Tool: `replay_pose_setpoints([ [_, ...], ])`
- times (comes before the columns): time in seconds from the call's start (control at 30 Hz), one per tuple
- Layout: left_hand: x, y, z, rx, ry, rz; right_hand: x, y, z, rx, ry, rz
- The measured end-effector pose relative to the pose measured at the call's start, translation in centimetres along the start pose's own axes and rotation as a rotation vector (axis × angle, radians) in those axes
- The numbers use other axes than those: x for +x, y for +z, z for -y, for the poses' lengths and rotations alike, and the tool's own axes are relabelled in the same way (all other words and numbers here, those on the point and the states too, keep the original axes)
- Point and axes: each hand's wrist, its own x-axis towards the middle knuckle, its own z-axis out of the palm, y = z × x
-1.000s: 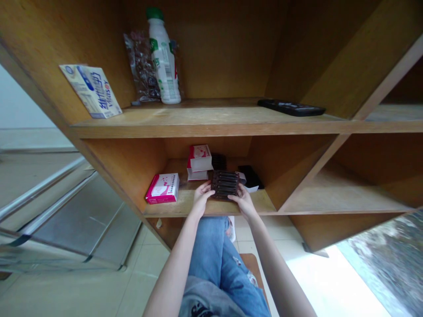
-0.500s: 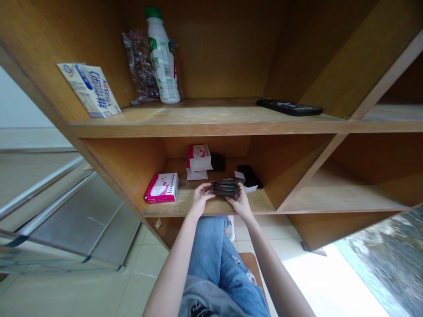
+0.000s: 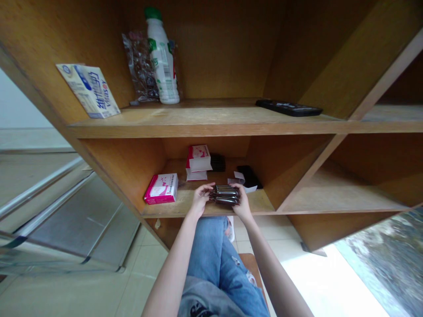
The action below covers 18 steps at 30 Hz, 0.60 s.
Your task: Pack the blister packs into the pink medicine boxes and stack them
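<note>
Between my two hands is a stack of dark, shiny flat packets, held at the front of the lower shelf. My left hand grips its left end, thumb and fingers closed on it. On the right end, my right hand is closed in the same way. To the left lies a pink and white box. Behind the stack, more pink and white boxes are piled, the lower one with an open white flap. A white paper piece lies just beyond my right hand.
Further back are dark packets and a black flat item. The upper shelf holds a drink carton, a white bottle, a clear plastic bag and a black flat device. A metal-framed rack stands at left.
The stack has tilted and come slightly lower, showing its layered edges more clearly. Both hands keep hold of it. The white paper piece by my right hand looks shifted a little left.
</note>
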Motion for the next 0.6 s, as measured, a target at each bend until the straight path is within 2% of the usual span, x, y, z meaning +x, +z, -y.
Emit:
replay_pose_setpoints([
  [0.1,0.0,0.0,0.0,-0.02,-0.014,-0.008,0.1,0.0,-0.2,0.035,0.074,0.004],
  [0.27,0.2,0.3,-0.4,-0.091,-0.024,-0.104,0.4,0.2,0.0,0.208,0.288,0.021],
  [0.33,0.2,0.5,-0.6,-0.099,-0.028,-0.104,0.6,0.2,0.5,0.247,0.347,0.034],
  [0.47,0.1,0.9,-1.0,-0.06,-0.044,-0.102,0.8,0.1,1.4,0.283,0.452,0.061],
  [0.6,0.1,1.2,-0.9,-0.007,-0.043,-0.184,1.1,0.1,1.4,0.275,0.522,0.037],
])
